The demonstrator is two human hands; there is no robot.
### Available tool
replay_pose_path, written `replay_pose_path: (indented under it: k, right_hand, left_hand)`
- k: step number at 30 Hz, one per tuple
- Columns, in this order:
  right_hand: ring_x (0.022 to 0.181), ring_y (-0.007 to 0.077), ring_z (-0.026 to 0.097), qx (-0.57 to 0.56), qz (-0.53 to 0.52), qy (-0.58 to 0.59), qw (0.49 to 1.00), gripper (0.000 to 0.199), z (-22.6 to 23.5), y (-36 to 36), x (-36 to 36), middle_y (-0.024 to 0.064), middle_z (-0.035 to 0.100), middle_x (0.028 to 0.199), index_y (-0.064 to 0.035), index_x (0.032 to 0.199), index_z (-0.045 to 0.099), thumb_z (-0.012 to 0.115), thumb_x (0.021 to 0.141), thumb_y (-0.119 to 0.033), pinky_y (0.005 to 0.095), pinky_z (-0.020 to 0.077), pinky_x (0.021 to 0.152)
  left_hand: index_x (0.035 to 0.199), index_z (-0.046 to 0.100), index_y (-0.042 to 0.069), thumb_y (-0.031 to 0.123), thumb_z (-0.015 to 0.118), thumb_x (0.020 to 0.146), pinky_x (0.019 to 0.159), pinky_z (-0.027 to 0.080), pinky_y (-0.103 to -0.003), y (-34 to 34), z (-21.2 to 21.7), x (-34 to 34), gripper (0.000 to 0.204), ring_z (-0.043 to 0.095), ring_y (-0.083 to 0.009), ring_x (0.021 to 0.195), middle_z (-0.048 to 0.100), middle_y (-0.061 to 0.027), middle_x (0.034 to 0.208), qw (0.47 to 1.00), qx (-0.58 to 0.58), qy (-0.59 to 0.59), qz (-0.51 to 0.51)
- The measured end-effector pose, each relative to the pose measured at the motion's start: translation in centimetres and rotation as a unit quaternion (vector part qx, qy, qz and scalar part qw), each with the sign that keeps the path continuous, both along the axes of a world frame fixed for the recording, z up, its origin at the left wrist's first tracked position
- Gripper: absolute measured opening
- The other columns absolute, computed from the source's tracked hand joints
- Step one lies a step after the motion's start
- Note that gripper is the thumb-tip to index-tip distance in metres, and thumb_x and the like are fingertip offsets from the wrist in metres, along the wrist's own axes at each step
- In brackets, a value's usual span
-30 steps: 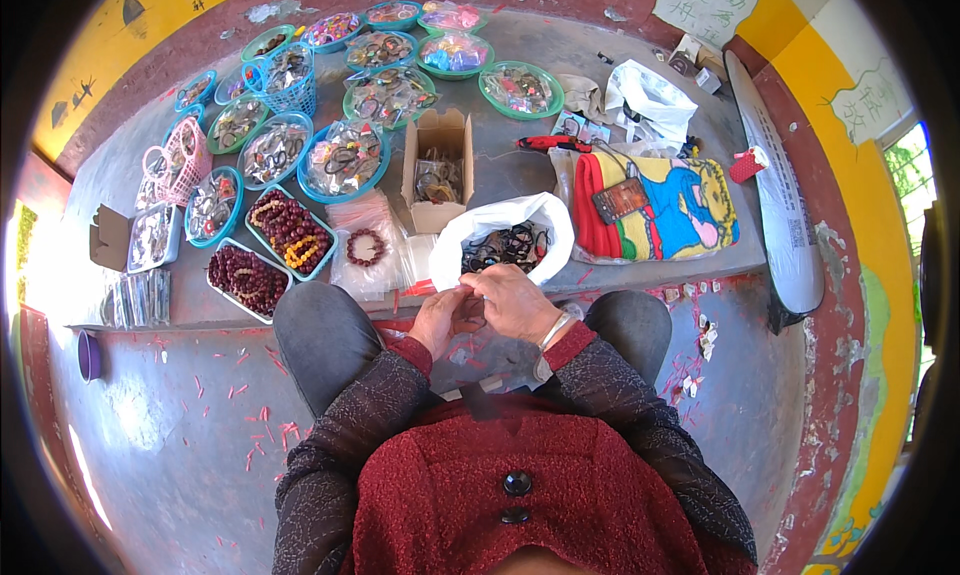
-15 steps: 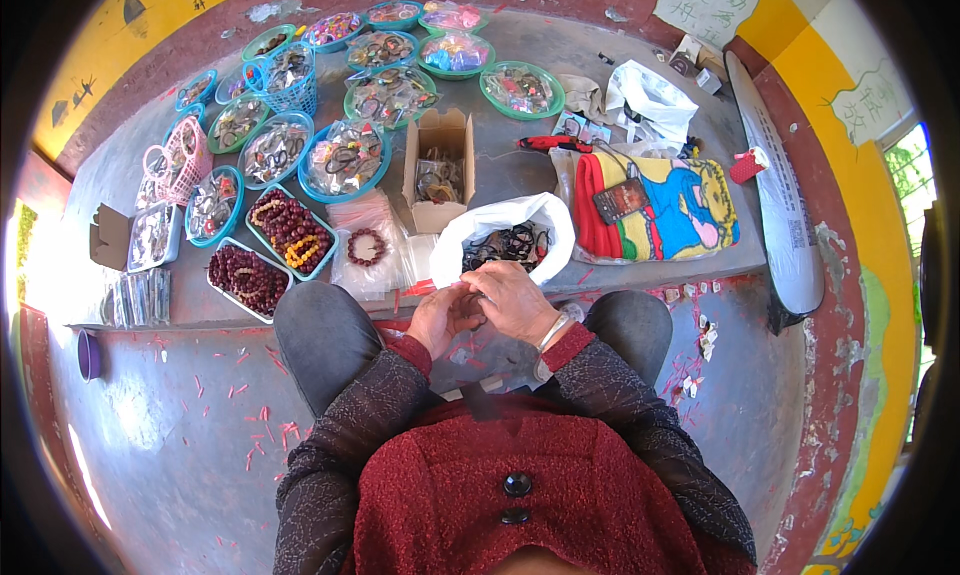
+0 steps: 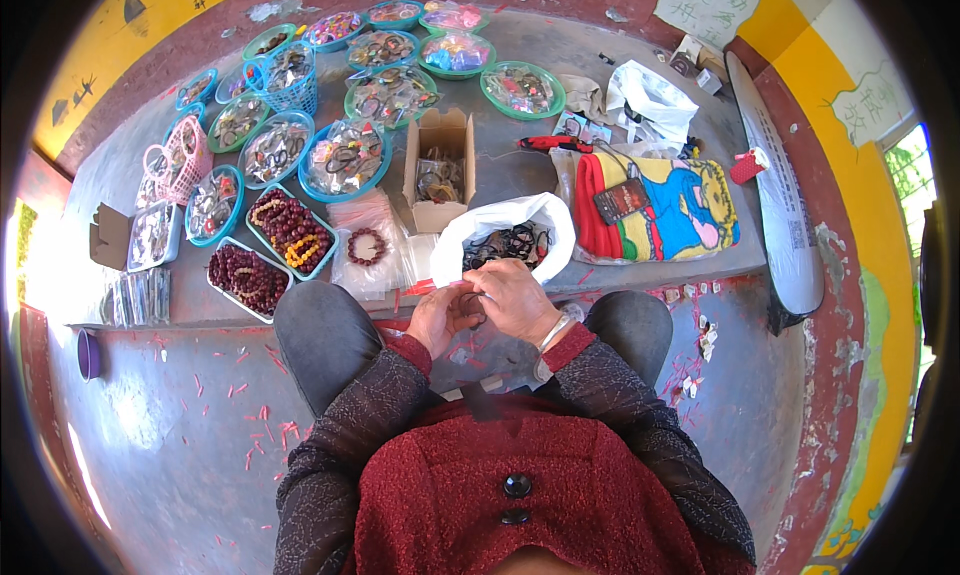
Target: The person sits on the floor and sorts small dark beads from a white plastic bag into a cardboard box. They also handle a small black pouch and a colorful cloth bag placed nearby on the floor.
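My left hand [image 3: 437,318] and my right hand [image 3: 513,299] meet over my lap, thumbs and fingertips pinched close together. A thin dark strand, perhaps a cord, shows just below the fingertips; most of what they hold is hidden. Right behind them on the platform stands a white plastic bag [image 3: 452,247], its mouth rolled wide around a heap of black corded pieces [image 3: 510,243]. A silvery bangle [image 3: 553,333] circles my right wrist. To the left of the bag, a dark red bead bracelet [image 3: 366,247] lies on clear plastic sleeves [image 3: 352,280].
Two trays of dark red beads [image 3: 335,245] sit left of the sleeves. An open cardboard box [image 3: 440,215] stands behind the bag, with several plastic baskets [image 3: 385,180] of bagged trinkets beyond. Right of the bag lies a colourful folded towel [image 3: 690,220]. Red scraps [image 3: 262,413] litter the floor.
The fingers have shifted slightly against each other, and the dark strand beneath them shows a little more. Everything else looks unmoved.
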State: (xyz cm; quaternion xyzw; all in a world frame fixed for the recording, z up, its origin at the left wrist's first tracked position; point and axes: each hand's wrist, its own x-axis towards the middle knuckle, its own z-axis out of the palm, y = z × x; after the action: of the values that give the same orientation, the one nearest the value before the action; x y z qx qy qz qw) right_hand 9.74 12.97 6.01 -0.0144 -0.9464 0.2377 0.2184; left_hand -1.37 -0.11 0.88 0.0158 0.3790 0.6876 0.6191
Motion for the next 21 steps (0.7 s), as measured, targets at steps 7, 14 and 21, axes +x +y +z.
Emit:
replay_pose_path:
  k: [7, 14, 21]
  right_hand:
    - [0.085, 0.0243, 0.055, 0.035, 0.029, 0.001, 0.999, 0.035, -0.6, -0.3, -0.1, 0.0077, 0.058, 0.086, -0.0078, 0.109, 0.055, 0.056, 0.074, -0.006, 0.0372, 0.0398, 0.082]
    - [0.090, 0.0240, 0.053, 0.035, 0.046, -0.048, 0.997, 0.035, -1.6, -0.6, -0.1, 0.0083, 0.058, 0.087, -0.0090, 0.112, 0.053, 0.054, 0.077, -0.010, 0.0373, 0.0373, 0.086]
    - [0.090, 0.0262, 0.053, -0.098, 0.004, -0.038, 0.994, 0.025, -1.3, -0.6, -0.3, 0.0079, 0.057, 0.086, -0.0072, 0.098, 0.058, 0.058, 0.073, -0.008, 0.0377, 0.0409, 0.083]
  left_hand:
    - [0.105, 0.053, 0.001, 0.024, 0.040, 0.093, 0.066, 0.051, -0.027, 0.1, 0.3, 0.6, 0.030, 0.059, -0.0176, 0.081, 0.059, -0.0087, 0.092, 0.999, -0.022, 0.035, 0.007]
    - [0.102, 0.054, 0.002, 0.023, 0.040, 0.093, 0.063, 0.052, -0.027, 0.1, -0.7, 0.4, 0.028, 0.058, -0.0161, 0.077, 0.059, -0.0073, 0.088, 0.998, -0.035, 0.044, -0.015]
    - [0.102, 0.054, 0.002, 0.022, 0.041, 0.093, 0.065, 0.052, -0.027, 0.0, -0.5, 0.2, 0.027, 0.059, -0.0166, 0.078, 0.060, -0.0081, 0.091, 1.000, -0.017, 0.024, 0.002]
